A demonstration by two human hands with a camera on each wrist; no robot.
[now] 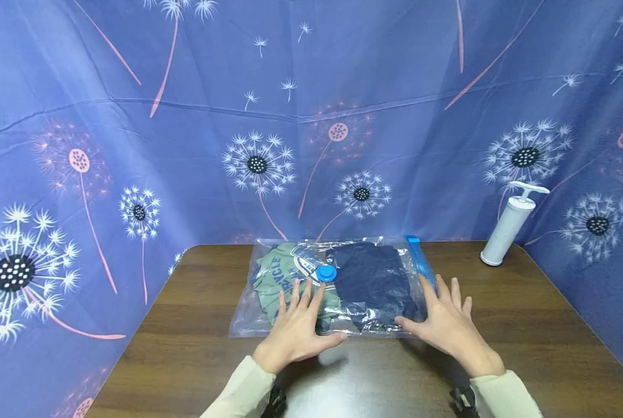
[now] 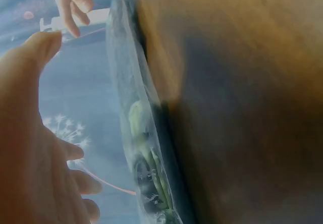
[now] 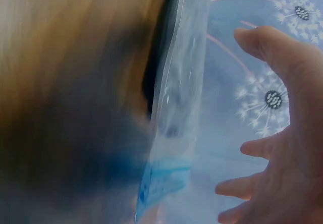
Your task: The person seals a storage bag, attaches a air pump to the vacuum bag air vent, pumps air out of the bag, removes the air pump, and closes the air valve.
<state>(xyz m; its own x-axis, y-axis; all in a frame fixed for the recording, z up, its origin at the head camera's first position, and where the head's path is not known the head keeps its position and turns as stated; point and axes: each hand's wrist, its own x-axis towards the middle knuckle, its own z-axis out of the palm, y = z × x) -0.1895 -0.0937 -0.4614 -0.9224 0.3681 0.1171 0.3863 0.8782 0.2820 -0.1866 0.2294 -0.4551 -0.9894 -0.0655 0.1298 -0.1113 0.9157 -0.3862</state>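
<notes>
A clear vacuum storage bag (image 1: 240, 316) lies flat on the wooden table with folded clothes inside. Green printed cloth (image 1: 274, 278) fills its left half and dark navy cloth (image 1: 371, 278) its right half. On top sits a round blue valve cap (image 1: 326, 273); a blue zip strip (image 1: 420, 261) runs along the right end. My left hand (image 1: 295, 337), fingers spread, is over the front of the green cloth. Over the bag's right front corner is my right hand (image 1: 447, 325), also spread. Both wrist views show a gap between hand and bag (image 2: 132, 82), and neither hand holds anything.
A white hand pump (image 1: 508, 229) with a T-shaped handle stands, leaning a little, at the table's back right. Behind the table (image 1: 196, 302) hangs a blue dandelion-print cloth (image 1: 201, 145), which also closes off both sides.
</notes>
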